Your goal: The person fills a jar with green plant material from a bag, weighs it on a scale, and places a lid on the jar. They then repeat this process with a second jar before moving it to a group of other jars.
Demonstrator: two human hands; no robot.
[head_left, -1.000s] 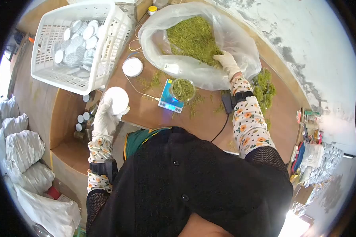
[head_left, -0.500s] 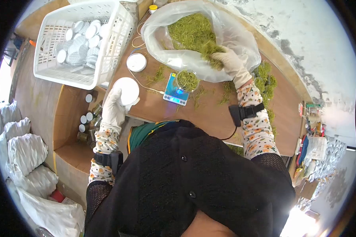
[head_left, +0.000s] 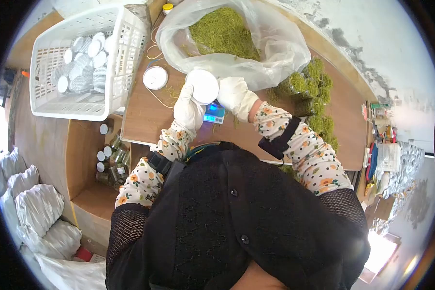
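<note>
My left hand point(head_left: 188, 112), in a white glove, grips a white round lid-like thing point(head_left: 202, 87) whose flat face is turned up. Right beside it is my gloved right hand point(head_left: 238, 98), fingers curled in toward the lid's edge; what they hold is hidden. Under both hands lies a small blue digital scale point(head_left: 214, 115), its display lit and its upper part covered. The glass cup of green strands on the scale cannot be seen now. Beyond the hands, a clear plastic bag point(head_left: 286, 62) lies open around a heap of dry green strands point(head_left: 224, 33).
A white plastic basket point(head_left: 120, 72) of metallic and white lids stands at the left. Another white round piece point(head_left: 155, 78) lies by a cable. Several jars topped with green strands point(head_left: 314, 87) stand at the right. Glass jars point(head_left: 117, 155) lie in a box point(head_left: 84, 169) lower left.
My left hand has carried the white lid-like thing right, over the scale. My right hand has come from the bag with its green clump down to the scale; the clump no longer shows.
</note>
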